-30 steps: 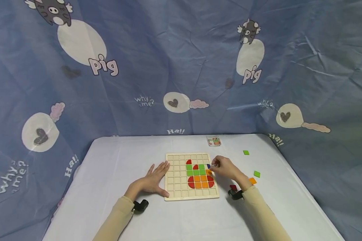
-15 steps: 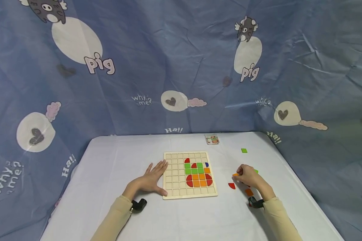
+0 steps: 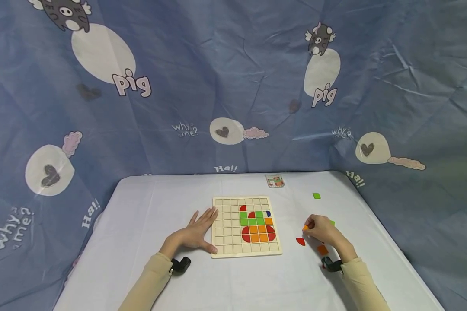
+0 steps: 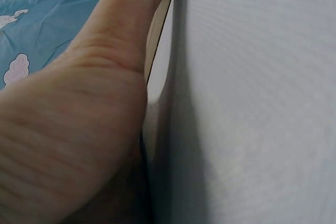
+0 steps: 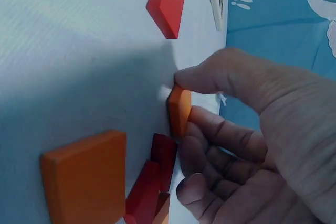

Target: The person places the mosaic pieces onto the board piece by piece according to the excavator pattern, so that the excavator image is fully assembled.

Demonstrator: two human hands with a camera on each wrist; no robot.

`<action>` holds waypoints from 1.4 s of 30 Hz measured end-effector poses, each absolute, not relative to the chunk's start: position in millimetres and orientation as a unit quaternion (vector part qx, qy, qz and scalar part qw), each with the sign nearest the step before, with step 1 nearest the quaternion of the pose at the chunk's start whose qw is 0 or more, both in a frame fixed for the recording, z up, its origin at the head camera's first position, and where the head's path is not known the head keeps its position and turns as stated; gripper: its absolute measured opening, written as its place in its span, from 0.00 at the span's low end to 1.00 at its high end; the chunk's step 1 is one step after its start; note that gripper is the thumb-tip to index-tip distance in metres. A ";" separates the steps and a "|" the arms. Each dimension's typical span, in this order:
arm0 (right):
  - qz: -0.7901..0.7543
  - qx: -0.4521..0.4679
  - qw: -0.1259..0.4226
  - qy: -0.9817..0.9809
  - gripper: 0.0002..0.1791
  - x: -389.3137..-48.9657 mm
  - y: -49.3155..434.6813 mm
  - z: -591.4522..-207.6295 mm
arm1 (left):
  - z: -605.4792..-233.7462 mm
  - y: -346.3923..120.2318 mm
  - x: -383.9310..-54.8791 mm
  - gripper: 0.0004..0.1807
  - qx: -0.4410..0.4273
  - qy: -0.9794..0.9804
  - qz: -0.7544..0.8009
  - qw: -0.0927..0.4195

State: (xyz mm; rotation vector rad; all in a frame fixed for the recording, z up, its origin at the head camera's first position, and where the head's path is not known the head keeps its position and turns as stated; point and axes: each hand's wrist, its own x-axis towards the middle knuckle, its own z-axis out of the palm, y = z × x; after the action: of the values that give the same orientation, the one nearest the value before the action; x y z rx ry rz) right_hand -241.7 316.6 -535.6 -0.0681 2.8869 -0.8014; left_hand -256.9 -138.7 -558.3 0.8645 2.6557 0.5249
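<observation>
So we're pinching one orange piece (image 5: 180, 111) between the thumb and fingertips of our right hand (image 3: 324, 230), a narrow grip. It's sitting to the right of the wooden board (image 3: 222, 233), well apart from it and just beyond a red quarter-round (image 3: 300, 242); we aren't managing to tell whether it's touching the table (image 3: 171, 198).

For doing this well, we're recommending a light pinch on opposite edges and a straight lift, so we aren't nudging the dark red pieces (image 5: 164, 156) lying just beside our fingers. Our left hand (image 3: 196, 233) is resting, fingers spread wide, over the board's left edge.

In the right wrist view the piece's longer visible side is running thumb to fingertips, roughly up-down. Foreshortening is hiding its true long axis, or any pointed end.
</observation>
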 end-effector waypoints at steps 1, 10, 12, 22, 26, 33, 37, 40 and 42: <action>-0.265 -0.025 0.072 0.961 0.11 -243.2 315.2 -536.4 | -557.8 -138.3 -256.9 0.72 0.301 0.924 0.185 0.149; -0.290 -0.080 0.047 0.953 0.14 -264.1 283.0 -536.1 | -555.1 -137.5 -255.5 0.71 0.303 0.922 0.190 0.147; -0.304 -0.104 0.036 0.946 0.14 -269.0 272.1 -533.8 | -554.9 -137.6 -255.0 0.71 0.306 0.921 0.191 0.144; -0.312 -0.219 0.036 0.924 0.12 -308.9 212.7 -529.0 | -556.5 -136.7 -255.3 0.72 0.301 0.922 0.191 0.150; -0.299 -0.235 0.057 0.923 0.11 -323.6 192.5 -528.9 | -557.9 -136.8 -256.9 0.72 0.298 0.925 0.183 0.151; -0.288 -0.246 0.094 0.921 0.10 -339.2 171.4 -530.0 | -557.7 -137.1 -256.6 0.72 0.295 0.926 0.183 0.151; -0.285 -0.236 0.113 0.922 0.09 -343.2 167.0 -531.8 | -555.4 -137.8 -255.3 0.72 0.294 0.925 0.184 0.153; -0.285 -0.222 0.118 0.925 0.09 -344.6 166.2 -533.6 | -554.2 -138.1 -254.5 0.72 0.295 0.925 0.184 0.152; -0.290 -0.217 0.118 0.925 0.09 -345.1 167.1 -534.3 | -554.0 -137.3 -254.5 0.72 0.294 0.925 0.184 0.152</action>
State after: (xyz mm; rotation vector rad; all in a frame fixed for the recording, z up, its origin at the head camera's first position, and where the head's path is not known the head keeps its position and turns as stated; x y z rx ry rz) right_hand -345.1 167.1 -534.3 -0.6347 2.7055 -0.8476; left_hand -254.5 -137.3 -554.0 0.8447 2.6550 0.5277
